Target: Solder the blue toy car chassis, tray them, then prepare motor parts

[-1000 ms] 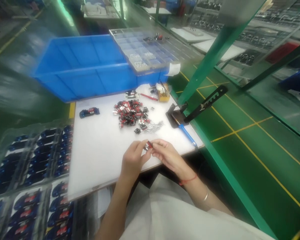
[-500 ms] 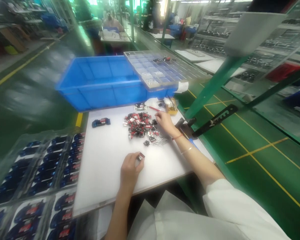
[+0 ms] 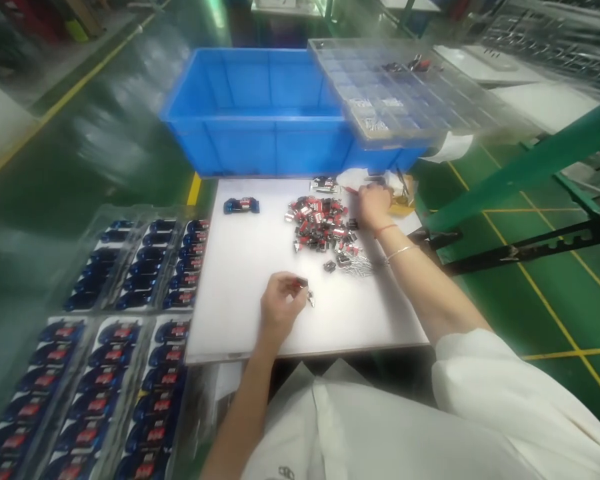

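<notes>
My left hand (image 3: 280, 303) rests near the front of the white work board (image 3: 250, 280), its fingers pinched on a small red and black part (image 3: 301, 285). My right hand (image 3: 374, 203) is stretched out to the far right of the board, fingers curled down beside a pile of small red and black parts (image 3: 320, 223) and touching small items at the back; what it holds, if anything, is hidden. A loose blue toy car (image 3: 241, 205) lies at the back left of the board. Thin metal pins (image 3: 360, 267) lie by the pile.
A large blue bin (image 3: 260, 113) stands behind the board, with a clear compartment box (image 3: 400, 87) overlapping its right side. Clear trays of blue toy cars (image 3: 105, 333) line the left. A black lever tool (image 3: 530, 247) and a green frame post (image 3: 530, 167) are at the right.
The hands, joined on one small part a second ago, have separated. My right hand reached out to the back of the pile; my left kept the part. The view tilted downward.
</notes>
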Demonstrator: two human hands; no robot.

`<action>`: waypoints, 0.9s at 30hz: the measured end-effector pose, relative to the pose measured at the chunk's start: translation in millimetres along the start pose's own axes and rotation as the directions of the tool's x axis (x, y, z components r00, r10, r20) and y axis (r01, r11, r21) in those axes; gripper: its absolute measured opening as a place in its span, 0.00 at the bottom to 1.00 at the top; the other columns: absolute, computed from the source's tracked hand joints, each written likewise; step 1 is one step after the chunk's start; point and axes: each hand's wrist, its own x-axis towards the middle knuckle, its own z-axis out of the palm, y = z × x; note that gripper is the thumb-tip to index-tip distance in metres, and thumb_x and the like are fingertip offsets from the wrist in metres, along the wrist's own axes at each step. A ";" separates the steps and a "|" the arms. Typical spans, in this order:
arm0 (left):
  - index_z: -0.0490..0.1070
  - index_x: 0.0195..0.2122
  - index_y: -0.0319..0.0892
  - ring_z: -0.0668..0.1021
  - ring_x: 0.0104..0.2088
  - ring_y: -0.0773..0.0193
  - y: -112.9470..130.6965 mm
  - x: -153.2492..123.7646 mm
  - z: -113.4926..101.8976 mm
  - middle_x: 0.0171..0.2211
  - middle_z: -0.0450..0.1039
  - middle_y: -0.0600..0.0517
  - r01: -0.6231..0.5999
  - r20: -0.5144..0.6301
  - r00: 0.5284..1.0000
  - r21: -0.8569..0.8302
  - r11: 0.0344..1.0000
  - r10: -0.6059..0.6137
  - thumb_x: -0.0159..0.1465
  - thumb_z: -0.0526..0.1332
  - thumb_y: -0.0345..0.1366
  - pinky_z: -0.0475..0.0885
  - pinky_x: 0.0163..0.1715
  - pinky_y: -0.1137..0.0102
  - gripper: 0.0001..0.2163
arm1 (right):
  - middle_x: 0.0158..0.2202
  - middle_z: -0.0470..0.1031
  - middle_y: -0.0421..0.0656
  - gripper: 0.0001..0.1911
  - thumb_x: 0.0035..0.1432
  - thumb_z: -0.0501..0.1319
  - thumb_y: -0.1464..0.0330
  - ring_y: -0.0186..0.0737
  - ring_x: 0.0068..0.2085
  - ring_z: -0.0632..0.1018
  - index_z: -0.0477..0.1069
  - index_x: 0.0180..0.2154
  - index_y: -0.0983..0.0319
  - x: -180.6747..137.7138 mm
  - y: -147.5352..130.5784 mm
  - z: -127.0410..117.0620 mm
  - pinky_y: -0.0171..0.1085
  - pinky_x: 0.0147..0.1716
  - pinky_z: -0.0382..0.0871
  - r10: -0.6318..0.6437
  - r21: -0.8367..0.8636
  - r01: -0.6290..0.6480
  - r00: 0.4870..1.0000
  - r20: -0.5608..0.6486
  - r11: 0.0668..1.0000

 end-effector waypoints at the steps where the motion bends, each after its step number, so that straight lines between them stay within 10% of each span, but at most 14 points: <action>1: 0.70 0.39 0.42 0.79 0.32 0.67 0.1 0.4 0.4 0.34 0.79 0.50 0.012 0.001 1.000 -0.032 0.999 -0.012 0.57 0.67 0.33 0.76 0.34 0.72 0.10 | 0.47 0.74 0.62 0.18 0.64 0.47 0.80 0.51 0.48 0.74 0.73 0.48 0.73 -0.4 0.5 -1.1 0.42 0.44 0.64 -0.008 -0.013 0.008 1.000 -0.010 1.000; 12: 0.74 0.39 0.40 0.83 0.32 0.63 19.4 -2.2 13.8 0.32 0.77 0.52 0.173 0.046 0.985 -0.334 0.927 -0.167 0.54 0.72 0.42 0.81 0.37 0.65 0.16 | 0.42 0.75 0.54 0.13 0.63 0.51 0.72 0.47 0.38 0.77 0.69 0.46 0.67 -72.7 17.4 -42.1 0.42 0.38 0.68 -0.068 0.256 0.126 0.972 -0.226 0.958; 20: 0.75 0.38 0.39 0.84 0.33 0.62 29.1 -6.8 28.7 0.32 0.78 0.51 0.200 0.051 0.979 -0.421 0.884 -0.197 0.51 0.74 0.44 0.81 0.38 0.64 0.19 | 0.22 0.68 0.35 0.09 0.64 0.55 0.60 0.31 0.18 0.68 0.65 0.37 0.59 -151.3 35.4 -72.6 0.32 0.18 0.61 -0.099 0.847 -0.109 0.977 0.186 0.520; 27: 0.76 0.37 0.40 0.84 0.33 0.61 37.0 -13.6 37.2 0.31 0.81 0.50 0.112 -0.007 0.992 -0.389 0.914 -0.124 0.52 0.74 0.42 0.82 0.36 0.65 0.16 | 0.28 0.75 0.40 0.19 0.67 0.55 0.59 0.35 0.24 0.74 0.69 0.55 0.60 -212.4 46.6 -73.2 0.35 0.23 0.70 -0.417 0.795 0.270 0.909 -0.023 0.544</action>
